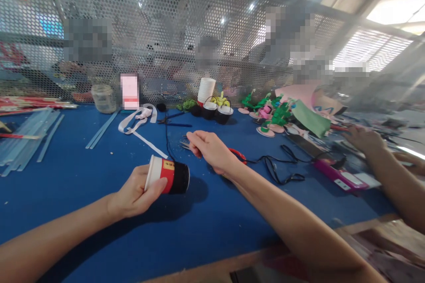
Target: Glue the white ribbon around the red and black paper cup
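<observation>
My left hand (137,192) grips a paper cup (168,177) lying on its side above the blue table (83,194). The cup has a white rim, a red band and a black covered body. My right hand (212,150) rests just beyond it with fingers closed over red-handled scissors (237,154), whose metal tips point left. A thin black cord (168,135) runs from the cup's top toward the back of the table.
Clear glue sticks (26,137) lie at the left. White ribbon (139,119), a stack of white cups (206,89), black cups (215,112) and green foam pieces (275,112) stand at the back before a perforated screen. Another person's arm (381,159) reaches in at right by a pink tool (335,177).
</observation>
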`<state>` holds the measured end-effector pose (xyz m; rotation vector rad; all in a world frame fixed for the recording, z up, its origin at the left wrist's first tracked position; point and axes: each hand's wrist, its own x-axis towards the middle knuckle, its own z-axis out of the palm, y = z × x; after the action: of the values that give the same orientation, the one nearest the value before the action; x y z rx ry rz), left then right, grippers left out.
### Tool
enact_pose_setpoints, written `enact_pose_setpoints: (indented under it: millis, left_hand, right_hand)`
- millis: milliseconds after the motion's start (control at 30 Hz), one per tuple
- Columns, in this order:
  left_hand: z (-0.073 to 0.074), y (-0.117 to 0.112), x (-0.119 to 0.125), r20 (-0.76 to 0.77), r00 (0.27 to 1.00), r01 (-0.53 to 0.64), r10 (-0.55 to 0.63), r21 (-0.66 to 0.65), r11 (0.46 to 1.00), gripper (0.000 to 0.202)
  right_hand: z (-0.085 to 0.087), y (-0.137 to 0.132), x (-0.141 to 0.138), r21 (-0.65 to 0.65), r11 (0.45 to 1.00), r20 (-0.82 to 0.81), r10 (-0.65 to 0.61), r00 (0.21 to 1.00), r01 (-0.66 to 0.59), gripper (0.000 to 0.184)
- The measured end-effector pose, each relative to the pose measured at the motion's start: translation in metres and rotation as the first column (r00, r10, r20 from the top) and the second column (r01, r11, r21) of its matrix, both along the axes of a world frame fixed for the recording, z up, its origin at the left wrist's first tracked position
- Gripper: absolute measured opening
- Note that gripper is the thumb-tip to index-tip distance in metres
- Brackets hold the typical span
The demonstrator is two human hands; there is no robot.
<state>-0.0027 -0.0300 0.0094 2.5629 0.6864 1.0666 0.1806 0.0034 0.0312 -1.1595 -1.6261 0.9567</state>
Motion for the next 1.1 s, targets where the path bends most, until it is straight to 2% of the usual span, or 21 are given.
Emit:
enact_pose_setpoints:
  millis: [100,200,300,367,433,500,533,600,667,700,733,800,833,867,900,933,967,1033,1100]
  left_hand:
    - [0.001,0.001,0.001,0.031,0.999,0.034,-0.036,0.064,0.997,0.026]
    - [0.001,0.001,0.001,0.028,0.999,0.041,-0.044,0.09,0.995,0.026]
    - [0.001,0.001,0.002,0.023,0.999,0.044,-0.047,0.13,0.991,0.026]
    - [0.001,0.001,0.002,0.014,0.999,0.043,-0.046,0.161,0.986,0.024]
    - [0.0,0.002,0.002,0.002,0.999,0.052,-0.053,0.187,0.981,0.022]
    - [0.0,0.004,0.001,-0.023,0.997,0.079,-0.076,0.2,0.977,0.022]
    - [-0.001,0.004,0.001,-0.035,0.996,0.087,-0.082,0.191,0.978,0.021]
    - [-0.002,0.006,0.001,-0.04,0.997,0.064,-0.06,0.097,0.993,0.019]
    - [-0.002,0.007,0.001,-0.011,1.0,-0.011,0.01,-0.159,0.987,0.015]
    - [-0.003,0.008,0.002,0.016,0.998,-0.049,0.058,-0.339,0.939,0.014]
    - [-0.003,0.009,0.003,0.053,0.993,-0.063,0.107,-0.525,0.849,0.016]
    - [-0.004,0.01,0.005,0.141,0.968,-0.006,0.206,-0.812,0.584,0.021]
    - [-0.004,0.011,0.007,0.196,0.946,0.061,0.258,-0.89,0.452,0.023]
    - [-0.003,0.012,0.008,0.217,0.93,0.105,0.296,-0.929,0.354,0.025]
    - [-0.003,0.012,0.009,0.24,0.913,0.147,0.329,-0.948,0.283,0.025]
    - [-0.003,0.013,0.01,0.248,0.901,0.169,0.357,-0.956,0.239,0.025]
    - [-0.003,0.012,0.011,0.246,0.894,0.173,0.374,-0.96,0.218,0.025]
    - [-0.005,0.011,0.011,0.232,0.895,0.148,0.382,-0.96,0.236,0.024]
    - [-0.007,0.01,0.011,0.209,0.91,0.105,0.358,-0.952,0.288,0.025]
  right_hand:
    - [-0.001,-0.002,0.004,-0.037,0.999,0.012,-0.028,1.0,0.029,0.035]
    - [-0.006,-0.005,0.006,-0.106,0.994,-0.015,0.021,1.0,-0.023,0.012]
    - [-0.012,-0.011,0.004,-0.216,0.967,-0.098,0.113,0.989,-0.132,0.026]
    - [-0.016,-0.016,0.003,-0.335,0.915,-0.193,0.168,0.967,-0.226,0.026]
    - [-0.02,-0.019,0.002,-0.441,0.815,-0.301,0.26,0.917,-0.376,0.032]
    - [-0.022,-0.02,0.002,-0.469,0.732,-0.375,0.342,0.862,-0.494,0.033]
    - [-0.023,-0.019,0.002,-0.458,0.718,-0.391,0.366,0.844,-0.524,0.032]
    - [-0.024,-0.018,0.002,-0.42,0.75,-0.374,0.371,0.85,-0.512,0.029]
    - [-0.024,-0.017,0.001,-0.368,0.827,-0.28,0.338,0.899,-0.425,0.025]
    - [-0.024,-0.017,0.001,-0.33,0.868,-0.206,0.318,0.926,-0.371,0.024]
    - [-0.023,-0.017,0.001,-0.277,0.906,-0.119,0.298,0.947,-0.319,0.025]
    - [-0.023,-0.018,-0.001,-0.156,0.954,0.055,0.267,0.962,-0.256,0.032]
    - [-0.023,-0.019,-0.001,-0.105,0.963,0.13,0.261,0.956,-0.249,0.034]
    - [-0.023,-0.02,-0.002,-0.062,0.966,0.195,0.258,0.946,-0.251,0.035]
    - [-0.023,-0.021,-0.002,-0.027,0.966,0.246,0.254,0.935,-0.255,0.036]
    - [-0.023,-0.022,-0.002,0.0,0.964,0.282,0.254,0.925,-0.265,0.036]
    - [-0.023,-0.023,-0.003,0.027,0.959,0.306,0.26,0.916,-0.281,0.036]
    - [-0.022,-0.024,-0.003,0.079,0.941,0.325,0.287,0.901,-0.329,0.033]
    - [-0.021,-0.025,-0.003,0.118,0.92,0.309,0.324,0.894,-0.374,0.033]
